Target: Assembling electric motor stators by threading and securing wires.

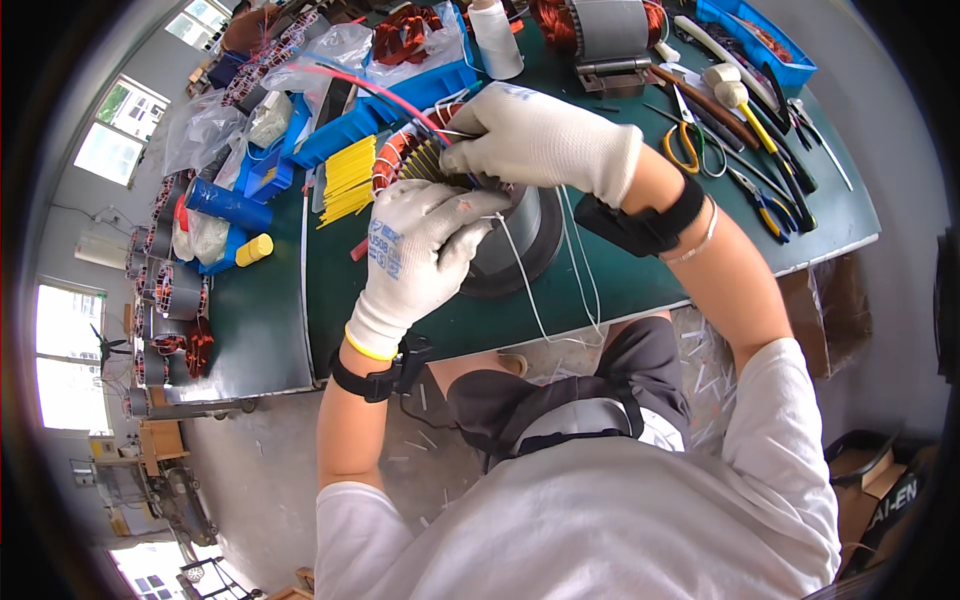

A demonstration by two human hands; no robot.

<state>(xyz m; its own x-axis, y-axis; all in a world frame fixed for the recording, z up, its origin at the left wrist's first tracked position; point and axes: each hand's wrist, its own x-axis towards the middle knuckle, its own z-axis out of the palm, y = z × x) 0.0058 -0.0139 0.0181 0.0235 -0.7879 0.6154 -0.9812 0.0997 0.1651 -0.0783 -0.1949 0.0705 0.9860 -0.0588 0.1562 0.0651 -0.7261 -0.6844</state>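
From here I count one gloved left hand (415,235) and one gloved right hand (545,140), two black wrist straps (365,383). There's one white spool (496,42), one blue cylinder (228,203), one yellow cylinder (254,250), one yellow-handled mallet (733,95) and one pair of scissors (687,122).

Daylight glares through several windows (110,155) in the grey left wall (60,240); a plain grey wall (880,160) curves along the right. The dark green worktop (255,345) stands over a grey floor (260,450) littered with pale scraps (428,438).
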